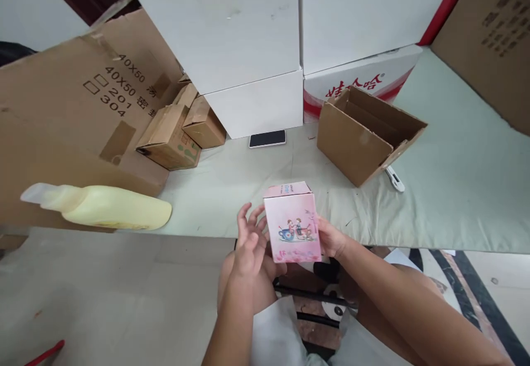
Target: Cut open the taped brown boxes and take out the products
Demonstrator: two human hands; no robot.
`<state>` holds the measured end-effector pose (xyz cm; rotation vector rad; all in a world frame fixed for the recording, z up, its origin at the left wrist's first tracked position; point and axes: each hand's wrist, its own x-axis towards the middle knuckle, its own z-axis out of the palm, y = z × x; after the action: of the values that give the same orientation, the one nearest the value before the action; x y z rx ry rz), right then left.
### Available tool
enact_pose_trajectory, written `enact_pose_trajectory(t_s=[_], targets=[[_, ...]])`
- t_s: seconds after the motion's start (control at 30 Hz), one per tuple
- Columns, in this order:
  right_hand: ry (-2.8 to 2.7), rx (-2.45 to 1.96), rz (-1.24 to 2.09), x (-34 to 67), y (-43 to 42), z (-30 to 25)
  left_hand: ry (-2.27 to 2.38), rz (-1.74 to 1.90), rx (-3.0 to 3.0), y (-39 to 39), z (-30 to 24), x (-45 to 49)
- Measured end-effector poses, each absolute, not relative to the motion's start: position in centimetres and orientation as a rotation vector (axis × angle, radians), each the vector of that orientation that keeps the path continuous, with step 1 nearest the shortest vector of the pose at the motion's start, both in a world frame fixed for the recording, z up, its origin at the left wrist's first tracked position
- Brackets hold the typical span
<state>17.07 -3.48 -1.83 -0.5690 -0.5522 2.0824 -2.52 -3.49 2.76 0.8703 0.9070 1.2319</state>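
A small pink cardboard box (290, 208) with a printed picture of two cartoon figures and cups is held up over the near edge of the table. My right hand (330, 237) grips it from its right side, with the fingers partly hidden behind the box. Beside its left face is my left hand (251, 242), fingers spread and slightly curled; whether they touch the box I cannot tell. The top flap of the pink box looks closed. Behind it on the table stands an open brown carton (351, 139).
White boxes (254, 106) are stacked at the back, with a phone (267, 138) before them. On the left are a large carton (74, 112), small brown boxes (169, 137) and a pale yellow bottle (116, 207). A white utility knife (395, 179) lies near the open carton.
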Motion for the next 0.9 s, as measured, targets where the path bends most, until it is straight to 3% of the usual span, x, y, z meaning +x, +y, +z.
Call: enact_pose_trajectory(t_s=[0.1, 0.33, 0.53, 0.73, 0.9], targets=[[-0.595, -0.611, 1.863, 15.9, -3.9, -0.3, 0.982, 1.105, 0.956, -5.3, 2.2, -2.7], [-0.607, -0.723, 1.761, 14.6, -9.6, 1.3, 1.056, 0.876, 1.07, -6.1, 5.0, -3.5], [-0.753, -0.962, 1.562, 15.2, -12.0, 3.4, 0.829, 0.972, 1.068, -7.9, 5.3, -2.6], [-1.002, -0.91, 1.618, 16.6, -2.9, 9.3, 0.801, 0.991, 0.97, 1.3, 9.2, -1.1], [-0.825, -1.149, 1.485, 15.0, 10.0, 13.6, 1.169, 0.999, 0.813, 12.6, 14.1, 0.0]])
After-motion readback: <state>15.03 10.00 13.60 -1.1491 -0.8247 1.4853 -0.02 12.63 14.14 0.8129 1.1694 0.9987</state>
